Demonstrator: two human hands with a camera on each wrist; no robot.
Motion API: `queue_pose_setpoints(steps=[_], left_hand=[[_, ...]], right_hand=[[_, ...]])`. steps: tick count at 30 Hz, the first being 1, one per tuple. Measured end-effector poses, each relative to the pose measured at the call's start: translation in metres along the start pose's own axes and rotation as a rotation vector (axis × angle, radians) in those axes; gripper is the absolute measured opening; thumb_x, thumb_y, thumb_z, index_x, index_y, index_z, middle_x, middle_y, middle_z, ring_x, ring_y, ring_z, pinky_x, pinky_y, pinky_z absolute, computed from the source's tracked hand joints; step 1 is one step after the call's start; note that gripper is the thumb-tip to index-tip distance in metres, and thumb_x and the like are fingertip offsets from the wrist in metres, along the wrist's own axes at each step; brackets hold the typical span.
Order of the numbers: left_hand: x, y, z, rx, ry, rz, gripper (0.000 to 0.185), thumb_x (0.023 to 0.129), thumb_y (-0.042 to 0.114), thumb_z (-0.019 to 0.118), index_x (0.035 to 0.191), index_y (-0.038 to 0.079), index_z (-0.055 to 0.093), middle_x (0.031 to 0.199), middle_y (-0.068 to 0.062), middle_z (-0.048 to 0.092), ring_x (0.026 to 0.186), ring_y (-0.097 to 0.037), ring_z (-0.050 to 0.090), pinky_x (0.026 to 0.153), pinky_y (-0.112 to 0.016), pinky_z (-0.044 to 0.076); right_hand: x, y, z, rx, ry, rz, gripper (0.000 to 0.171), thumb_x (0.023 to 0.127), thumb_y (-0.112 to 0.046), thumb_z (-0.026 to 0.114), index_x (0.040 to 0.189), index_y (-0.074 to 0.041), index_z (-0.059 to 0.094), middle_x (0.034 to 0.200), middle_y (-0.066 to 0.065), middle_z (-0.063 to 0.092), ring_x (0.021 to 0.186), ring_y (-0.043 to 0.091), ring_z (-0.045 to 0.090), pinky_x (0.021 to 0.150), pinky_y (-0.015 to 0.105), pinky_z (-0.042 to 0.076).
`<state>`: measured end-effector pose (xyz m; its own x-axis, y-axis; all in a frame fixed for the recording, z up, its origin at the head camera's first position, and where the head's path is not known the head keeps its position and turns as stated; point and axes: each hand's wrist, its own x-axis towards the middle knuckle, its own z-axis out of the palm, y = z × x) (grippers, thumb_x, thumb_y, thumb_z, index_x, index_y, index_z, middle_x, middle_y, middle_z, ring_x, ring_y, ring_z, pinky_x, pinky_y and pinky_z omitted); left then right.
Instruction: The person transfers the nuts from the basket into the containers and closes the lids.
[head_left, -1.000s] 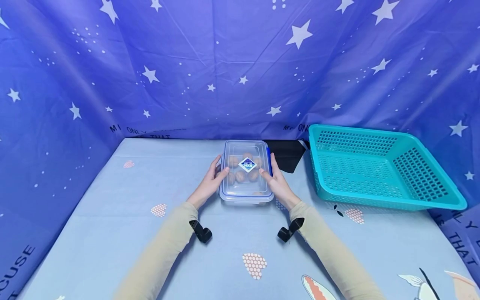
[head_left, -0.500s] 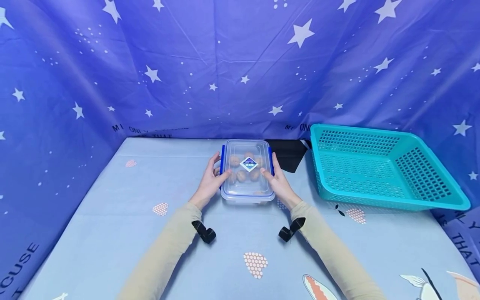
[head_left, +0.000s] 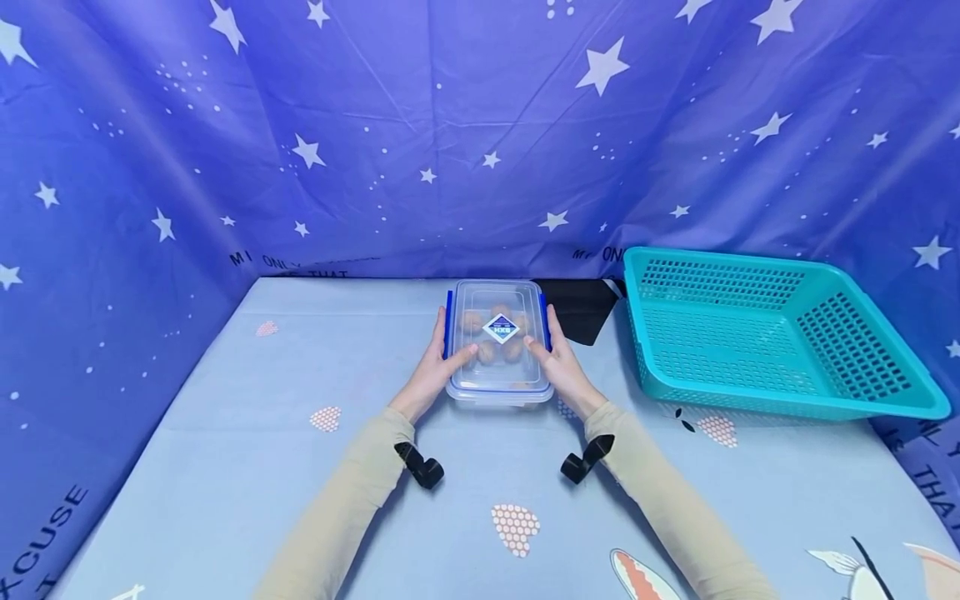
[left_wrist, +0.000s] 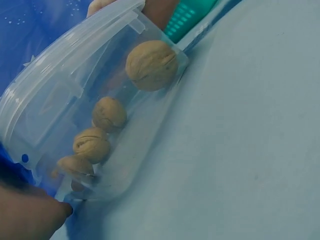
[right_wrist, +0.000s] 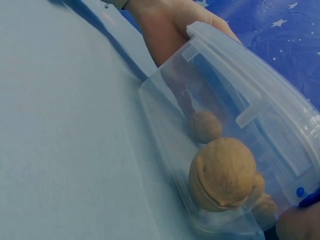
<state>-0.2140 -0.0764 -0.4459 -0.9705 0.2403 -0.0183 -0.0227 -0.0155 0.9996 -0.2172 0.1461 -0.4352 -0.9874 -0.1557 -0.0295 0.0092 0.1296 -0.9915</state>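
A clear plastic box [head_left: 498, 367] with a see-through lid and blue side clasps [head_left: 448, 329] stands on the table, holding several walnuts [head_left: 487, 350]. My left hand [head_left: 448, 348] grips its left side, thumb on the lid and fingers by the left clasp. On the opposite side my right hand [head_left: 546, 335] holds it the same way. The left wrist view shows the box [left_wrist: 100, 115] and walnuts [left_wrist: 151, 65] from the side. In the right wrist view the box [right_wrist: 235, 125] has a walnut [right_wrist: 222, 172] against its wall, with the left hand [right_wrist: 170, 25] behind it.
A teal slotted basket [head_left: 765, 333] sits to the right of the box. A black object [head_left: 577, 308] lies just behind the box. A blue starry cloth [head_left: 450, 125] hangs at the back and both sides. The table carries a pale blue patterned cover [head_left: 225, 433].
The blue left clasp, unseen a second ago, now shows against the box. My left hand has closed in on that side. The right hand has barely moved.
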Motion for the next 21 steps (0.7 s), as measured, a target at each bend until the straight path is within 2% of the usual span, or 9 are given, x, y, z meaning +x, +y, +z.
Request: queue_pose_setpoints(steps=[8,14,21], left_hand=[[0.0003,0.0029,-0.0033,-0.024,-0.061,0.003,0.087,0.097,0.016,0.055,0.155,0.017,-0.011,0.161,-0.002,-0.011,0.145,-0.017,-0.009,0.116,-0.04,-0.003],[-0.0009,0.005,-0.0058,0.01,-0.088,-0.013,0.083,0.101,0.02,0.05,0.154,0.016,-0.014,0.16,-0.004,-0.015,0.144,-0.019,-0.012,0.116,-0.039,-0.004],[0.0023,-0.0001,0.0026,0.063,-0.043,0.018,0.075,0.104,0.02,0.043,0.154,0.016,-0.012,0.16,-0.004,-0.012,0.145,-0.02,-0.009,0.117,-0.04,-0.003]], right_hand=[[0.0,-0.0007,-0.0004,-0.009,-0.014,0.005,0.074,0.104,-0.018,0.044,0.155,-0.01,-0.008,0.161,0.007,-0.009,0.145,0.022,-0.007,0.117,0.039,0.0],[-0.0001,0.0003,0.0003,-0.013,-0.007,0.006,0.073,0.104,-0.017,0.044,0.155,-0.011,-0.008,0.161,0.006,-0.009,0.145,0.022,-0.008,0.117,0.04,0.0],[-0.0032,-0.0021,-0.0044,-0.047,-0.016,0.018,0.075,0.104,-0.021,0.045,0.155,-0.013,-0.01,0.161,0.005,-0.01,0.145,0.022,-0.009,0.117,0.042,-0.001]])
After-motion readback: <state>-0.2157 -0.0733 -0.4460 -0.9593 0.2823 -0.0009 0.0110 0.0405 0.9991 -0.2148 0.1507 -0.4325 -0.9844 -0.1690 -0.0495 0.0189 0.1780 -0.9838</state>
